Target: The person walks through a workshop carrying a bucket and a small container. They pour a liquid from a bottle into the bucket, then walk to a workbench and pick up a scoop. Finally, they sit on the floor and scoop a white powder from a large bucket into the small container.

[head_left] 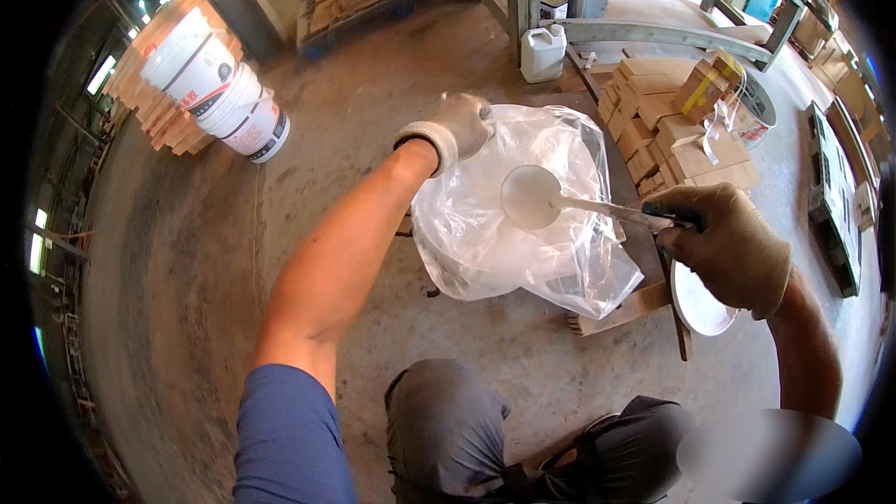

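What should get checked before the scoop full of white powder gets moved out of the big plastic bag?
1. Left hand grips the plastic bag rim: ok.
2. Right hand holds the ladle handle: ok.
3. Ladle bowl is level, white powder heaped inside: ok.
4. Bag mouth open wide enough around the ladle: ok.
5. White dish below the right hand sits free: cannot tell, partly hidden.
6. Both hands gloved: ok.
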### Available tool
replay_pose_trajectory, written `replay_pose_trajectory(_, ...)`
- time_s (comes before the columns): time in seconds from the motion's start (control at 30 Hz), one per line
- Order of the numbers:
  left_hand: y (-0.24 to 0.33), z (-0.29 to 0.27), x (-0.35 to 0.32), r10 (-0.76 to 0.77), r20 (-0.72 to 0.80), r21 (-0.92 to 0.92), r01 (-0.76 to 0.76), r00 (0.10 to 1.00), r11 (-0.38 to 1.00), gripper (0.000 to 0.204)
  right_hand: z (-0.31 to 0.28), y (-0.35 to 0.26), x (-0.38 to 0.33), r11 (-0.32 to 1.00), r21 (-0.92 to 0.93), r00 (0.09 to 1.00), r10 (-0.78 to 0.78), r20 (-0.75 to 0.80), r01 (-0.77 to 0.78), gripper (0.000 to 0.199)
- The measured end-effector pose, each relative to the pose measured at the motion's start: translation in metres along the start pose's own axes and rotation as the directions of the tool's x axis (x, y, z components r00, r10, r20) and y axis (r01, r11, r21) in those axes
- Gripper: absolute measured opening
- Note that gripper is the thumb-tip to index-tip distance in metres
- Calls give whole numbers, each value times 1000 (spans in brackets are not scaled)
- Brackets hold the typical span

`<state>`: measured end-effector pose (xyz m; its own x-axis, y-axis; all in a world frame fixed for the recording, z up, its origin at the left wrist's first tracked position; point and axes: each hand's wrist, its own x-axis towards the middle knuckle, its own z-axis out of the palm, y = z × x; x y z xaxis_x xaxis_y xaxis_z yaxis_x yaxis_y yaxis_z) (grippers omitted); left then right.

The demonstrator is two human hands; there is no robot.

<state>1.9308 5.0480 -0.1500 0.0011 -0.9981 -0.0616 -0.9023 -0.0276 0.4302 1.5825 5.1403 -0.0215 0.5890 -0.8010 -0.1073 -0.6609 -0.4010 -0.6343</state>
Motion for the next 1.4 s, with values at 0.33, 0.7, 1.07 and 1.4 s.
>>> replay_pose_trajectory(0.33,40,-16,-7,85,-610,-52,-147,788,988,17,2,-26,10,906,-382,984,-163,77,180,30)
replay_pose_trajectory(0.7,61,-23,-12,252,-664,13,-325,705,946,16,63,-18,62,743,-638,975,-89,205,202,38)
replay_pose_trajectory(1.07,68,-46,-33,168,-368,-231,-265,914,936,24,62,20,88,895,-447,995,25,92,19,31)
replay_pose_trajectory(1.4,62,-39,-34,223,-473,-209,-355,853,911,26,86,-2,79,562,-796,969,-43,243,225,42)
